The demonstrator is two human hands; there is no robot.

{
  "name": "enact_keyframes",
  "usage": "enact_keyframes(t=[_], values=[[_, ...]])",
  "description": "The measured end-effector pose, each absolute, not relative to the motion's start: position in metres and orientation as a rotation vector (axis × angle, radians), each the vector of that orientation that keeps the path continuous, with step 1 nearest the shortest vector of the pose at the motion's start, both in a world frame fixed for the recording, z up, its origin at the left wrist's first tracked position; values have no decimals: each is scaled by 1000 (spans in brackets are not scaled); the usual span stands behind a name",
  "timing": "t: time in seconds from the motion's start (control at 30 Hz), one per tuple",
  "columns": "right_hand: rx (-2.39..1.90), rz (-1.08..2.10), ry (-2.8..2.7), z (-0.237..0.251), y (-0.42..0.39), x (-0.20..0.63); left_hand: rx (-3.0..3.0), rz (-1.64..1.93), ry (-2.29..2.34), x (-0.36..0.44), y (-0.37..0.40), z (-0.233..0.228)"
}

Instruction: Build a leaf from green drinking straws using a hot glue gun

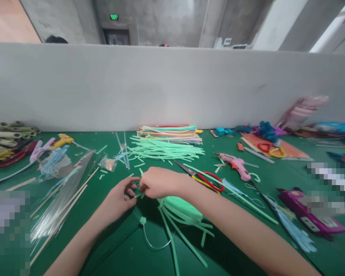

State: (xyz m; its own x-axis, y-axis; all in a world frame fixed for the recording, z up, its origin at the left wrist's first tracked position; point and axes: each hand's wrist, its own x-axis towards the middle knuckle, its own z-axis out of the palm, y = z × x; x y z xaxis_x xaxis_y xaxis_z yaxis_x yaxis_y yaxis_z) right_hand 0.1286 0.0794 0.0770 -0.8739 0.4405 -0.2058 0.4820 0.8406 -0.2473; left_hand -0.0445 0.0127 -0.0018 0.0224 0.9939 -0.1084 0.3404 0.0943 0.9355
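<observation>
Chenille stem (140, 195), mint green, sat clasped in your curled right hand (156, 183) — your left hand (124, 196) met it at the thumb, though I couldn't tell whether it gripped. From there, a looped stem bundle (184, 206) lay toward four o'clock, scissors (201, 178) toward three, loose stems (167, 149) toward one.

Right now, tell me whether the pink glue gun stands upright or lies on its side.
On its side: the pink glue gun lies flat along the green tabletop.

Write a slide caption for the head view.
Left hand and right hand meet at a green strip above a green table, with scissors and a pink glue gun lying nearby.
</observation>
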Motion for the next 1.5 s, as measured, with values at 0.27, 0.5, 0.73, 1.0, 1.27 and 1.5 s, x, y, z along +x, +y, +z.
enact_keyframes(t=[0.27,0.5,0.73,1.0,1.27,1.5], values=[[854,-341,2820,74,78,129,1386,909,1417,-44,14,-5],[857,-276,3001,67,77,127,1369,1109,1470,-39,17,0],[1228,-511,3127,35,43,147,1338,1256,1531,-39,17,6],[1001,-847,3086,22,19,138,1256,1306,1504,-40,18,10],[1025,-876,3111,35,17,174,1053,1400,1444,-46,16,17],[1704,-1153,2809,46,39,214,655,1528,1333,-52,25,15]])
